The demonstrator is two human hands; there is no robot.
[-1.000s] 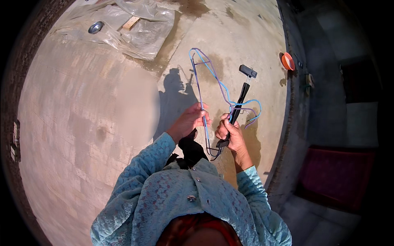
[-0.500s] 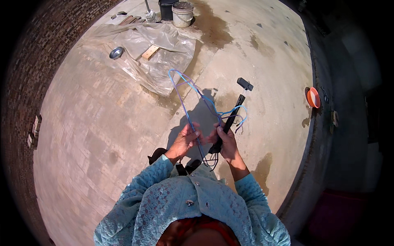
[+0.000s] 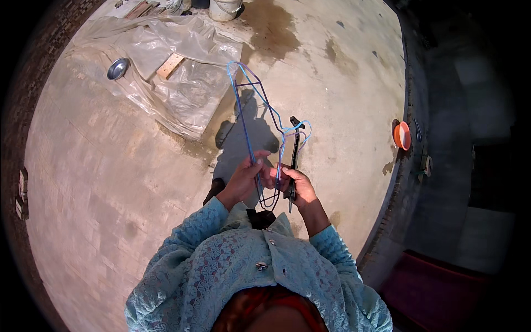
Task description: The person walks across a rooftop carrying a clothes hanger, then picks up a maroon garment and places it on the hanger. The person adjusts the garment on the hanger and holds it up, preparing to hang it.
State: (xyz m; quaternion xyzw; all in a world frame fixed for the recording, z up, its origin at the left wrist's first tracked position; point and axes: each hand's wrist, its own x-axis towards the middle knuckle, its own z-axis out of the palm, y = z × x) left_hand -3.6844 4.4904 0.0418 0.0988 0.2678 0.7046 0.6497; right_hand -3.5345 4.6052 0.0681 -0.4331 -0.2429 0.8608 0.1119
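L hand [image 3: 243,180]: clamped on long bar of wire hangers [image 3: 243,117], w/ thumb in front & fingers curled behind. R hand [image 3: 300,189]: likewise closed, on hangers' opp. side plus black rod [image 3: 295,155]; exact finger overlap can't be told. Set close beside each other, in front of torso, above concrete floor [image 3: 110,193].

Hangers, cond.: thin, smooth wire, lt. blue & dk. purple, nested nearly flush; narrow, approx. triangular, w/ short cross-braces nr. both ends. Rod: slim, blk., w/ short crosspiece at far end.

Hangers, orientation: long axis runs away from body, far end angled slightly L, near end pointing back at turq. jacket [image 3: 221,260]. Hooks: extend R past rod, then curl back twd. wearer. Rod: roughly upright in view, far end leaning slightly R.

Further out: wearer's shadow [image 3: 225,160] beneath hangers. Past far tip, clear plastic sheet [image 3: 191,113], bearing wooden block [image 3: 170,66] & metal bowl [image 3: 118,68]. Top edge: whitish bucket [image 3: 224,8], partly cut off, nr. damp patch [image 3: 271,27]. Far R: orange basin [image 3: 405,136]. Lower R: dk. red-purple item [image 3: 437,290], type unclear.
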